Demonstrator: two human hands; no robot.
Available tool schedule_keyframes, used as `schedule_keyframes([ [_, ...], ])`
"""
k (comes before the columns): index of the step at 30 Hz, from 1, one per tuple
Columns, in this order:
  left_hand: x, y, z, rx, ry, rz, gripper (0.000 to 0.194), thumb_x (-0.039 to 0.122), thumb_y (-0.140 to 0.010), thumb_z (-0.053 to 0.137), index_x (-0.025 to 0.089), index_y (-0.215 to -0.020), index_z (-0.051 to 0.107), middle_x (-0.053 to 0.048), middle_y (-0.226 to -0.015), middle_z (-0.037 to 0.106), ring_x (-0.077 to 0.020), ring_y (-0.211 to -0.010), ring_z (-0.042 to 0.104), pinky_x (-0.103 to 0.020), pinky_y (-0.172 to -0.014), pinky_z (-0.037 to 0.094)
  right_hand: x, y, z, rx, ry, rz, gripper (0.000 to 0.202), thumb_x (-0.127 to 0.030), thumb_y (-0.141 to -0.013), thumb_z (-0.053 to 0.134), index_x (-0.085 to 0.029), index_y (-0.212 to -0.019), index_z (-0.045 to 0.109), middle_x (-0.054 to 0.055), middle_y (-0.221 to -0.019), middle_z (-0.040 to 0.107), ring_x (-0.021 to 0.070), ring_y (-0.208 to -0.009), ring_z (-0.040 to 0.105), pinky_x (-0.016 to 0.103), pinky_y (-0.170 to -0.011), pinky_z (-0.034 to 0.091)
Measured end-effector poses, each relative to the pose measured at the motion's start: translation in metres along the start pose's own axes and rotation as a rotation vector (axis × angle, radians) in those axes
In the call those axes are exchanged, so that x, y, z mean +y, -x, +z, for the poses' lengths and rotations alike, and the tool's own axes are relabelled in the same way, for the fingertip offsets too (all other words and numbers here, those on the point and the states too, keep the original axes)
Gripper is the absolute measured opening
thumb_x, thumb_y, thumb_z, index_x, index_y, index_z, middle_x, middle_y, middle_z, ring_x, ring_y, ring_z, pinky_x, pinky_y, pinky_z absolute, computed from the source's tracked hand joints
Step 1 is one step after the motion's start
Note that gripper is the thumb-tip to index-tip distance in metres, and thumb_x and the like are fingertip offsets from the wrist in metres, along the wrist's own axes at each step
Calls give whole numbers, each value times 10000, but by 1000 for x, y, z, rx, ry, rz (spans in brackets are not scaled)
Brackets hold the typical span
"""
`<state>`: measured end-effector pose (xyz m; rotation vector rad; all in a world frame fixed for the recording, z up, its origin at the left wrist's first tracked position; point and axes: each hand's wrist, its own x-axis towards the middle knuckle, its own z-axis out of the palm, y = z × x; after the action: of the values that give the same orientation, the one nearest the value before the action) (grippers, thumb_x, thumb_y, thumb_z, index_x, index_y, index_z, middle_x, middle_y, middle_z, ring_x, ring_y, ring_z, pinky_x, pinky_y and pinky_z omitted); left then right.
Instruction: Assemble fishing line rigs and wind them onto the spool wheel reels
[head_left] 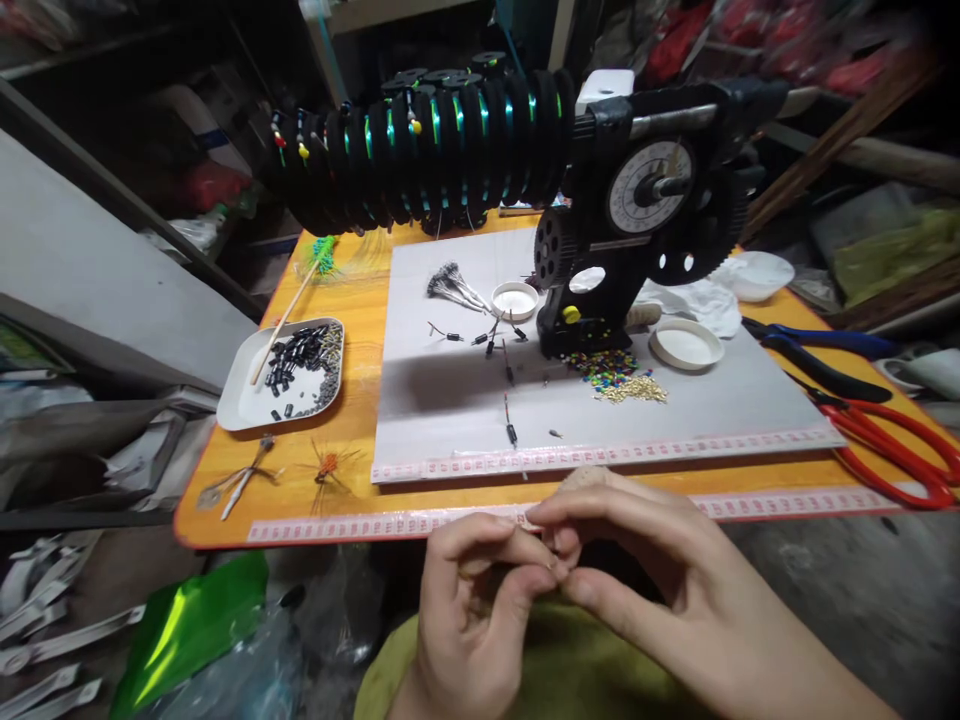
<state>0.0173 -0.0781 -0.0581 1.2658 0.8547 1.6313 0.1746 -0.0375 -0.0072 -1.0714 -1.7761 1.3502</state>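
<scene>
Pinching hands: two, the left hand (476, 600) and the right hand (645, 550), fingertips meeting, thumbs and forefingers closed on one tiny piece (553, 566), mostly covered; from where I stand I can't tell what it is.
Piece: held above the lap (622, 660), just off the table's (363, 375) near edge. I'd reckon it almost weightless and easy to drop; stiff or soft, I can't tell. Best gripped by its ends, lightly, with the fingertips.
Board: one white board (420, 430), bearing about six black tubes (511, 435), two shallow dishes (686, 345), and two heaps, coloured beads (600, 368) and gold grains (637, 389), past counting.
Tapes: two, one along the board's near edge (465, 467), one along the table's.
Tray: one, at left (244, 390), dozens of tubes inside, one stick (285, 320) leaning in.
Scissors: one red pair (844, 412), right.
Spools: one far row (420, 150), over ten.
</scene>
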Motion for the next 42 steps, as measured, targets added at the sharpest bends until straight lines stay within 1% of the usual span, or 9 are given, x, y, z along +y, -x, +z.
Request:
schedule_keyframes([
  [10, -4, 8, -13, -65, -186, 0, 427, 34, -867, 613, 234, -1236, 532, -46, -960, 692, -152, -879, 699, -248, -809, 586, 5, 1, 4, 6, 124, -119, 138, -143, -907, 598, -260, -877, 663, -8, -865, 636, 116, -860, 621, 213, -747, 499],
  [16, 7, -14, -19, -217, -456, 125, 183, 14, -825, 634, 167, -917, 672, -60, -854, 694, -144, -773, 684, -225, -705, 572, 10, 13, 0, 14, 101, -180, 177, -115, -897, 569, -273, -875, 646, 19, -898, 599, 150, -866, 622, 243, -763, 533],
  [18, 8, -20, -22, -255, -533, 125, 164, 18, -842, 620, 164, -902, 669, -102, -1010, 698, -186, -964, 690, -276, -836, 577, 12, 17, -2, -34, -29, -139, 157, -157, -916, 567, -282, -866, 647, 30, -927, 615, 179, -911, 630, 297, -805, 548],
  [22, 7, -20, -26, -337, -608, 158, 164, 42, -862, 615, 176, -924, 686, -141, -1303, 564, -284, -1336, 474, -424, -1048, 489, 13, 19, -5, -98, -239, -82, 163, -236, -961, 525, -272, -846, 634, 26, -868, 638, 178, -852, 643, 327, -773, 559],
  [26, 8, -16, -23, -207, -672, 241, 196, 60, -843, 667, 203, -963, 727, -95, -1085, 574, -184, -1003, 618, -267, -780, 575, 10, 16, -3, 4, -158, -71, 135, -236, -926, 596, -273, -815, 661, -6, -768, 638, 137, -754, 630, 243, -697, 535],
  [29, 13, -17, -19, -181, -587, 143, 191, 31, -842, 655, 178, -955, 704, -53, -918, 667, -130, -814, 674, -205, -709, 570, 8, 12, -1, 97, -147, 56, 30, -266, -890, 657, -295, -899, 660, -22, -803, 650, 120, -741, 643, 203, -673, 544],
  [33, 15, -19, -17, -159, -409, 8, 191, 14, -818, 672, 186, -895, 704, -23, -802, 728, -145, -755, 703, -226, -693, 584, 7, 7, 1, 53, -183, 208, 92, -283, -890, 659, -272, -943, 584, -31, -830, 606, 103, -748, 642, 178, -661, 548],
  [38, 13, -15, -16, -51, -206, -210, 276, 24, -784, 728, 234, -959, 691, 21, -818, 751, -123, -748, 727, -198, -713, 606, 5, 3, 0, -4, -185, 222, 92, -291, -911, 628, -242, -912, 550, -20, -853, 569, 105, -769, 619, 189, -664, 540],
  [42, 13, -14, -17, -64, -91, -270, 320, 11, -794, 712, 249, -1005, 677, 25, -844, 763, -131, -762, 745, -213, -712, 633, 4, 3, -1, -37, -208, 223, 106, -304, -920, 616, -229, -908, 542, -10, -858, 556, 111, -759, 607, 209, -656, 536],
])
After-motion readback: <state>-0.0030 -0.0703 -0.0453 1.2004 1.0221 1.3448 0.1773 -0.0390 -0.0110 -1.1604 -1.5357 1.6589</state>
